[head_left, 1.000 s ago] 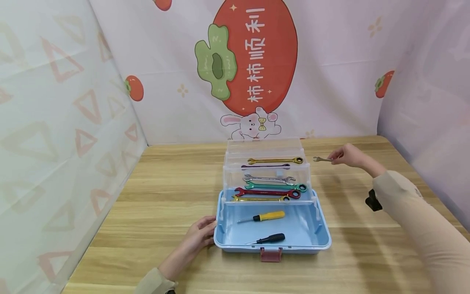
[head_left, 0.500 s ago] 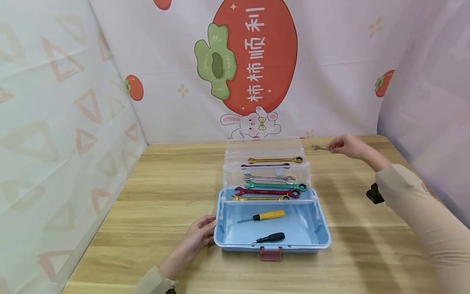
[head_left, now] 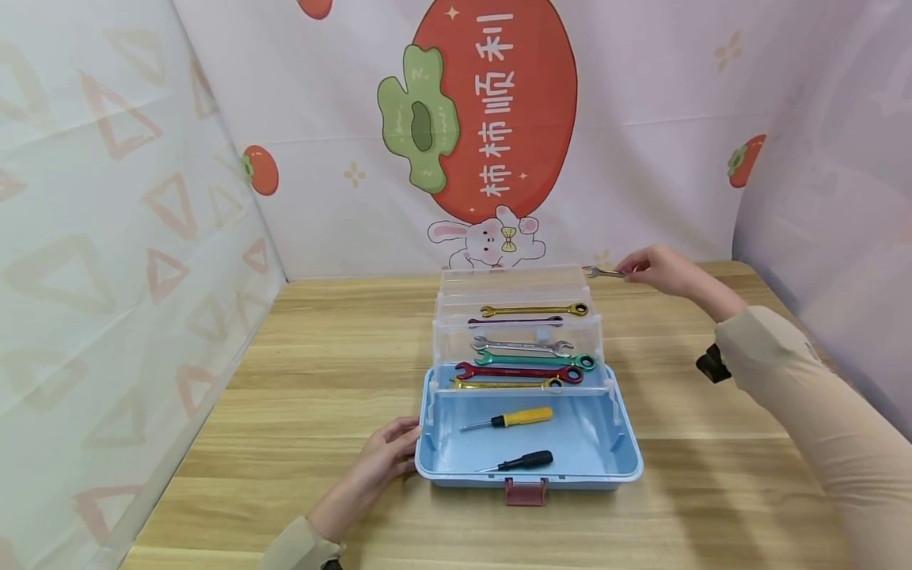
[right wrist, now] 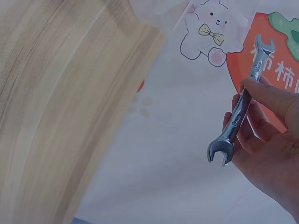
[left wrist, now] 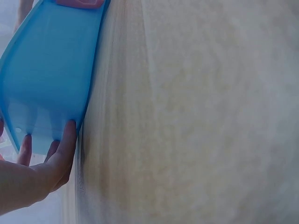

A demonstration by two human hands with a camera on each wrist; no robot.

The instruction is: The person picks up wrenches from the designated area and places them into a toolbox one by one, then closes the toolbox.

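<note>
A silver double open-ended wrench (right wrist: 239,110) is pinched between the thumb and fingers of my right hand (right wrist: 271,126). In the head view that right hand (head_left: 659,271) is raised by the back right corner of the toolbox, and the wrench's end (head_left: 597,272) points left toward the clear lid. My left hand (head_left: 388,453) touches the left side of the light blue toolbox (head_left: 492,481). The left wrist view shows its fingertips resting against the blue wall (left wrist: 51,70). Clear tiers above the base hold several wrenches, among them a red one (head_left: 520,373) and a green one (head_left: 534,361).
Inside the toolbox base lie a yellow-handled screwdriver (head_left: 526,417) and a black-handled screwdriver (head_left: 530,460). A reddish latch (head_left: 525,493) hangs at the front. Wooden tabletop (head_left: 328,356) surrounds the box, and a printed cloth backdrop (head_left: 342,214) stands behind it.
My right hand has moved up and then left with the wrench, nearer the back right of the clear lid. The left hand and the toolbox have stayed put.
</note>
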